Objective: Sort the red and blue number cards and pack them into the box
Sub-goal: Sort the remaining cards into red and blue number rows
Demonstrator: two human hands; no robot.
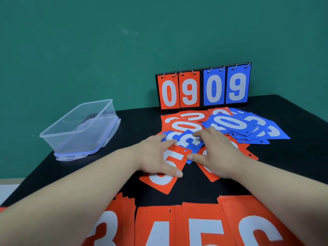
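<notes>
Black table (134,119) pushed up against a teal wall (88,41), flip scoreboard (204,87) at the back reading 09 09. The clear box (71,139) sits off to the left, well apart from the cards. Loose pile (230,125) of red and blue in the middle, and a red row (195,226) along the near edge. Left hand (156,155) lies flat on a red card (163,183), right hand (216,153) is spread over a blue card (188,139), neither gripping anything.

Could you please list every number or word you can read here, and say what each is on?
"09": red flip cards on the scoreboard.
"09": its blue flip cards.
"3", "4", "5", "6": near row of red cards, cut off by the frame edge.
"0": loose blue card atop the pile.
"5": red card under the left hand.
Other pile cards: digits covered or unclear.
Box: no readable text.
</notes>
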